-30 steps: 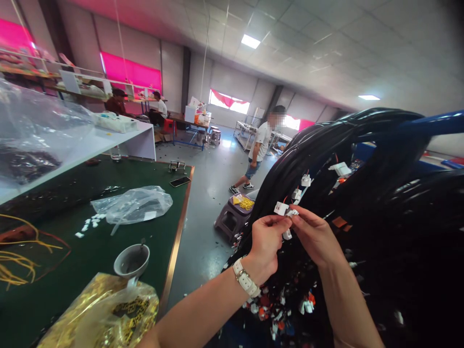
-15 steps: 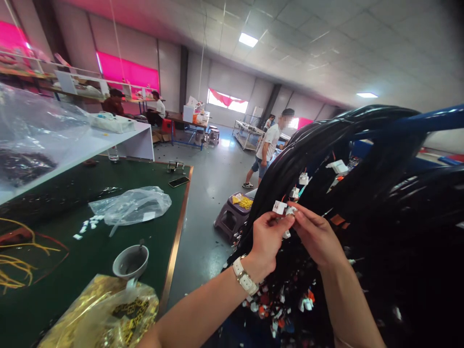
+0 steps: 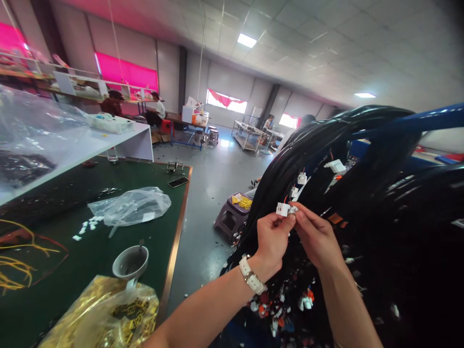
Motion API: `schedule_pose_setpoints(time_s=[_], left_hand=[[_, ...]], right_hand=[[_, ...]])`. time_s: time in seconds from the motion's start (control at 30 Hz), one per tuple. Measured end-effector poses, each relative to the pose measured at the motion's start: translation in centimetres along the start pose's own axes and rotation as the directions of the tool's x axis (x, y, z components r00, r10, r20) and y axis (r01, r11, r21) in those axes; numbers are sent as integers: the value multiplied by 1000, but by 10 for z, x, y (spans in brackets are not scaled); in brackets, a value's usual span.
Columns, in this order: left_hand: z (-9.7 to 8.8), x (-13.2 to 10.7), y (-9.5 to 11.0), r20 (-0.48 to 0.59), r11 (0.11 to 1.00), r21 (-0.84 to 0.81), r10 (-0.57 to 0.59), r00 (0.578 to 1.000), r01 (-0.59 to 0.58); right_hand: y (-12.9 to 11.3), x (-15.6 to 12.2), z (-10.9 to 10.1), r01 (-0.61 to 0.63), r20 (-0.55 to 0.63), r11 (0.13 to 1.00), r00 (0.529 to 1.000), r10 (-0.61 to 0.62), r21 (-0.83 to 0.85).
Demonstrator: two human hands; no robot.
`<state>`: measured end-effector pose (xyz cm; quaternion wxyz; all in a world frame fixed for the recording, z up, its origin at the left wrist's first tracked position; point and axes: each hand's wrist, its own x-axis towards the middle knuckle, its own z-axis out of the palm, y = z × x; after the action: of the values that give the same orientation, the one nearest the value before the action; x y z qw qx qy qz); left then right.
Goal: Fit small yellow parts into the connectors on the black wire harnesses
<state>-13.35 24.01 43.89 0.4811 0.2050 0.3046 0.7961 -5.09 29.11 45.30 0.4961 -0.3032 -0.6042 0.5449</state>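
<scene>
Left of the left hand (image 3: 272, 241), a green-topped table (image 3: 90, 258) stands on the grey workshop floor (image 3: 205, 193), bearing a bowl (image 3: 123, 272), contents unclear, and a clear bag (image 3: 145, 291) holding yellow pieces (image 3: 128, 311). The left hand and right hand (image 3: 319, 239) pinch a white connector (image 3: 282, 209) at their fingertips, beside black cables (image 3: 282, 176).

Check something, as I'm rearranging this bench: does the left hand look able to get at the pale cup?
Probably yes, but only once free: the left hand is busy at a white connector. The pale cup looks uncovered and nothing seems to block the way, though the bag of yellow pieces crowds it.
</scene>
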Motion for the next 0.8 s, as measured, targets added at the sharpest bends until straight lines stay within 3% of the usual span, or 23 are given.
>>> schedule_pose_setpoints(time_s=[0.27,0.4,0.57,0.8], left_hand=[[-5,2,6,40,993,-38,-106,994,108],[-10,6,4,89,985,-32,-164,982,167],[-25,10,7,202,970,17,-242,949,244],[-49,12,12,181,951,45,-308,934,305]], right_hand=[[3,0,-2,37,34,998,999,-36,-46],[5,1,-2,-14,20,1000,1000,14,2],[6,5,1,-75,0,994,997,75,85],[6,9,-1,-112,-7,985,993,114,130]])
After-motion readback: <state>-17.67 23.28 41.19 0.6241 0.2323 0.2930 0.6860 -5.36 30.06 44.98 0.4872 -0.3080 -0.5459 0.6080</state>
